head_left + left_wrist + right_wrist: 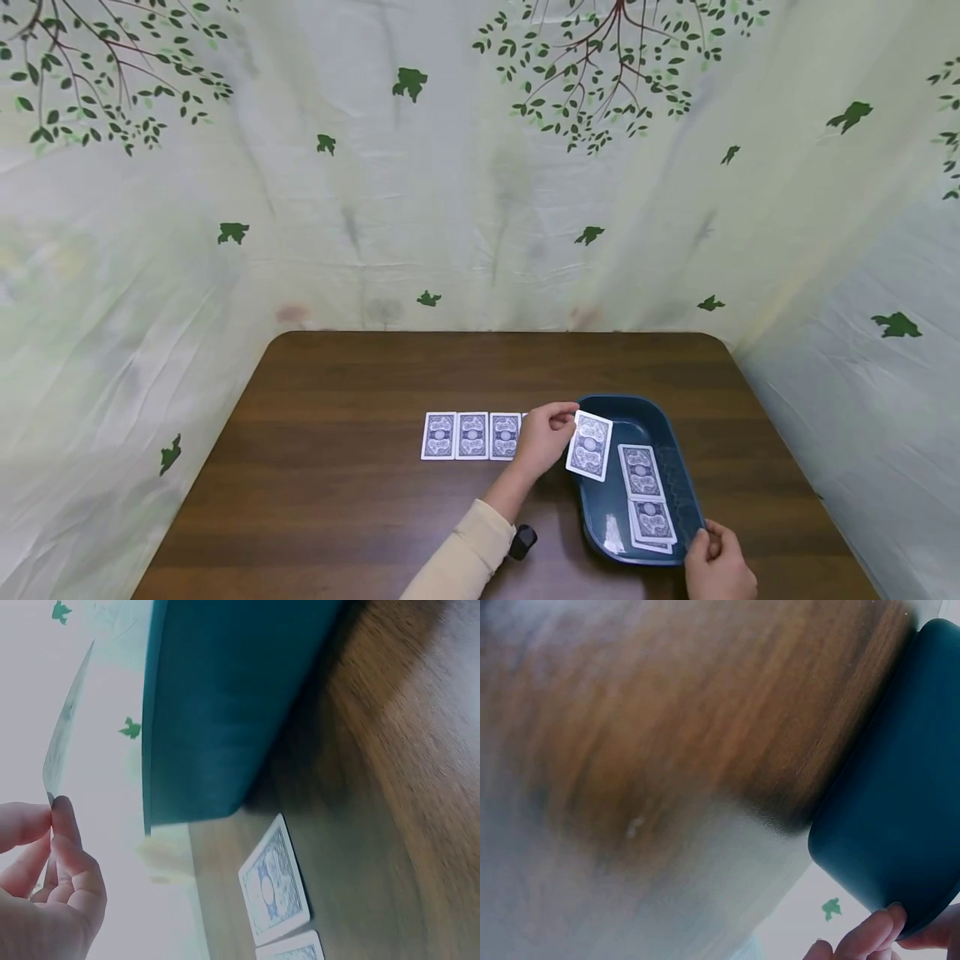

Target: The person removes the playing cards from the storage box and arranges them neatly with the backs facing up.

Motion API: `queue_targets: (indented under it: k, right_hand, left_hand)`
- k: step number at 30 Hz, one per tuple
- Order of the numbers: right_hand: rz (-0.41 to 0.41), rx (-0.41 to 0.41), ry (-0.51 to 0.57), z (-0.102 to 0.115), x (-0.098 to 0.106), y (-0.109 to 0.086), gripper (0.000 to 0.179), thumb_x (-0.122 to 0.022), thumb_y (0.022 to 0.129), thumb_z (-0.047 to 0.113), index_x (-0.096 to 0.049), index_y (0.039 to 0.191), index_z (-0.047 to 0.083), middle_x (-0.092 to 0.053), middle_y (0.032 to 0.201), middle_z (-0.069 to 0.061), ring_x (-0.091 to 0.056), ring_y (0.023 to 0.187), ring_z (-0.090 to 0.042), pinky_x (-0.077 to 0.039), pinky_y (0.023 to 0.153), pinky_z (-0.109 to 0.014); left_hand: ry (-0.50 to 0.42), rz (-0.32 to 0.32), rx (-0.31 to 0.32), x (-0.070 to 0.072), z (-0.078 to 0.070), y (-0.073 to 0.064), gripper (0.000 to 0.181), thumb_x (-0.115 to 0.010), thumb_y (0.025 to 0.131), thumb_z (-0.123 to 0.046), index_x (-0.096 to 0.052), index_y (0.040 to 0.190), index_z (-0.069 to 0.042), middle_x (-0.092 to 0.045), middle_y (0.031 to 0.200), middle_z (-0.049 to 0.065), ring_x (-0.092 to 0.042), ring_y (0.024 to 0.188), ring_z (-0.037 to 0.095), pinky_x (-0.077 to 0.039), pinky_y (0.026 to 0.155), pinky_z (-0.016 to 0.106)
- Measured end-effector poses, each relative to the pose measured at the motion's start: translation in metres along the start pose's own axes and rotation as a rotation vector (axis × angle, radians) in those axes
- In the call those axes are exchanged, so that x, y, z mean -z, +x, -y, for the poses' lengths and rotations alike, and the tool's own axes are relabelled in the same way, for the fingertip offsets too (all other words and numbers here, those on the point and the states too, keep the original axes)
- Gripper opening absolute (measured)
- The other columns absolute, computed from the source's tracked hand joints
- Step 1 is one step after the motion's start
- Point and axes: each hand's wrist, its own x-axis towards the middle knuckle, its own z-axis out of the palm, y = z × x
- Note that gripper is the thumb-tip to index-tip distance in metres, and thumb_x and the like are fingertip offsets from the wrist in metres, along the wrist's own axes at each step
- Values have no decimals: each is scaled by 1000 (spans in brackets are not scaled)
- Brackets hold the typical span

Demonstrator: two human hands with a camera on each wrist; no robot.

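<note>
Far L + all along back: pale backdrop (pixel 465 200) w/ green leaf + branch print. Brown wood-grain table (pixel 315 517) in front of it.

L of center on table: row of cards (pixel 472 436), blue patterned backs up, side by side; three show well, plus a sliver of another at the R end, rest of that end hidden behind hand in head view. L wrist view shows two cards lying flat near tray, so row's R end sits just beside it.

Next R: pale sleeve (pixel 461 554), dark gadget (pixel 522 542) at cuff, then L hand (pixel 543 437). Grip = thumb + fingers pinching one card by its edge. Held card (pixel 590 446): back toward head cam, slightly tilted, up in air over tray's L side; L wrist view has it apart from rim, nothing under it touching.

R of that: dark blue tray (pixel 600 508), rounded corners, flat on table. Inside, toward R side: upper card (pixel 641 472), back up; lower card (pixel 652 522) meets its near edge, w/ bottom card (pixel 654 547) poking out underneath.

Far R: R hand (pixel 722 567) at tray's near R corner, thumb + fingers pinching rim, also seen in R wrist view.
</note>
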Motion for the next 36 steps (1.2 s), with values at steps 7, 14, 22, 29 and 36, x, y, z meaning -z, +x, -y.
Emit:
queue_targets:
  k: [7,14,22,29,36]
  right_hand:
    - [-25,-14,10,1,2,-2,30,-50,91,21,-63,108,0,-53,61,-5,-50,58,-32,-33,52,-39]
    - [-14,-19,13,1,1,-2,31,-49,92,21,-62,109,-1,-49,60,-4,-48,56,-28,-32,52,-38]
    - [-41,5,34,2,2,-2,29,-51,90,20,-63,107,-1,-49,59,0,-47,53,-23,-33,51,-37]
    - [-35,3,24,1,1,-1,30,-50,91,20,-63,107,-2,-54,62,-5,-47,53,-20,-34,50,-35]
    - [-15,-12,28,3,-1,-3,30,-50,91,19,-62,108,-3,-53,63,-7,-48,54,-21,-34,51,-35]
  left_hand:
    - [-25,-74,20,15,7,-6,21,-65,85,1,-73,105,1,-68,83,2,-60,71,6,-50,67,20]
    - [-36,-154,18,37,17,-9,23,-64,83,5,-73,105,3,-70,86,9,-63,74,13,-51,68,22]
    - [-14,-218,36,66,30,-7,24,-63,83,6,-72,105,5,-69,86,11,-62,76,15,-50,69,23]
    - [5,-267,58,90,39,-8,24,-63,82,7,-72,104,5,-70,87,13,-64,79,19,-50,70,23]
    - [-7,-305,71,117,50,-11,25,-60,82,9,-70,105,9,-69,87,17,-64,79,23,-48,69,19]
